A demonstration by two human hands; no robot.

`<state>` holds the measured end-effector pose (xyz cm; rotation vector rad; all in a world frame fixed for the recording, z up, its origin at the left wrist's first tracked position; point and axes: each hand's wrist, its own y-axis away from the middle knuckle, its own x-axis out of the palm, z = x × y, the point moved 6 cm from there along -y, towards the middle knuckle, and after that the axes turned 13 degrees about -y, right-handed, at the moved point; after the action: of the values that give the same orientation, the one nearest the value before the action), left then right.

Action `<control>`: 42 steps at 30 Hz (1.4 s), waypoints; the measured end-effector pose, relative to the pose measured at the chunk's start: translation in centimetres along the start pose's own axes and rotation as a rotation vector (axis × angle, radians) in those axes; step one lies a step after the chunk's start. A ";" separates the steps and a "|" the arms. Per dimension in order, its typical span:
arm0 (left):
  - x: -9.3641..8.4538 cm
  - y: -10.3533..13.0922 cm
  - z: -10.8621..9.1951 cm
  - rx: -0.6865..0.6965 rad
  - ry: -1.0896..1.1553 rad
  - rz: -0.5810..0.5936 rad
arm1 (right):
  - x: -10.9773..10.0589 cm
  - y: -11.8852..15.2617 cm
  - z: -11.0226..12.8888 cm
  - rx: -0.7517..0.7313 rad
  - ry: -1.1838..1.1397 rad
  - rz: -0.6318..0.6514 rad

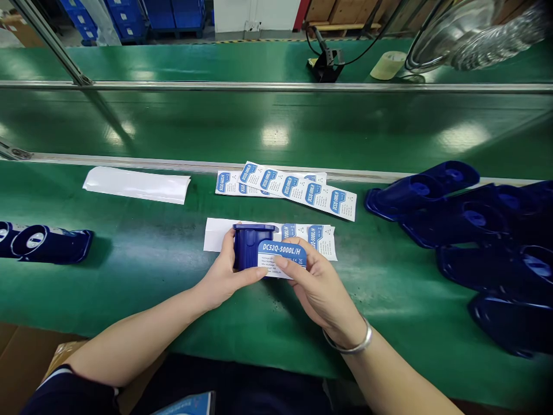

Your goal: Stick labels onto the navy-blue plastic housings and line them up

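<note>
The left hand (222,274) grasps a blue housing (246,248), fingers behind its left side and thumb along its lower front. The right hand (313,279) grips a label (283,252) between thumb and fingers, the thumb pressing its face. The label (its blue band reads DC52Q-5000L/H) covers the right part of the housing's front; whether it is stuck down there, I cannot tell. The tip of the left thumb reaches the label's lower left corner. A metal bangle (352,343) circles the right wrist.

The housing is held at the middle of the near side of the green bench (142,282), in front of a strip (326,239) of labels that is bare white at its left end. Just beyond lie more strips (298,190), overlapping at an angle. White paper (136,184) rests to their left.

Farther out, dark blue parts (473,216) crowd the right side, and two similar pieces (54,243) with white markings sit at the left edge. Past the metal rail (276,87) are a black stand (326,69), a tape roll (387,65) and a silvery flexible duct (496,46).
</note>
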<state>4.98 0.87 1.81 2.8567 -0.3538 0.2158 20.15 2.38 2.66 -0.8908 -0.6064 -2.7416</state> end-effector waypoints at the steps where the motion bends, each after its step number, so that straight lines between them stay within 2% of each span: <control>1: 0.0 0.0 -0.1 0.002 0.007 -0.001 | 0.0 0.0 0.0 -0.005 0.010 0.003; 4: 0.1 0.1 -0.2 -0.020 0.044 -0.015 | -0.1 0.1 0.1 -0.028 0.050 0.003; 10: 0.0 0.1 -0.3 -0.060 0.117 -0.134 | 0.1 0.6 0.0 -0.121 0.206 0.060; 15: -0.3 0.0 0.1 -0.088 0.139 -0.187 | 0.4 0.6 0.4 -0.218 0.267 0.087; 19: -0.6 0.1 -0.1 -0.092 0.187 -0.233 | 0.1 0.2 1.2 -0.290 0.338 0.046; 23: -0.3 0.1 -0.6 -0.065 0.201 -0.182 | -0.1 0.1 2.1 -0.346 0.462 0.032; 29: 0.2 0.1 -0.7 -0.065 0.222 -0.102 | 0.8 0.7 3.5 -0.565 0.683 0.051; 35: 0.5 0.1 -0.4 -0.069 0.208 -0.065 | 1.5 1.4 4.0 -0.714 0.762 0.056; 38: 0.4 0.1 -0.4 -0.090 0.206 -0.083 | 1.9 1.7 4.2 -0.775 0.775 0.073; 42: 0.4 0.2 -0.5 -0.092 0.238 -0.078 | 2.4 1.8 4.2 -0.806 0.783 0.101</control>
<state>5.29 0.75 2.45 2.7087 -0.1980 0.5052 20.95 2.51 7.77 0.1262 0.6888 -2.8818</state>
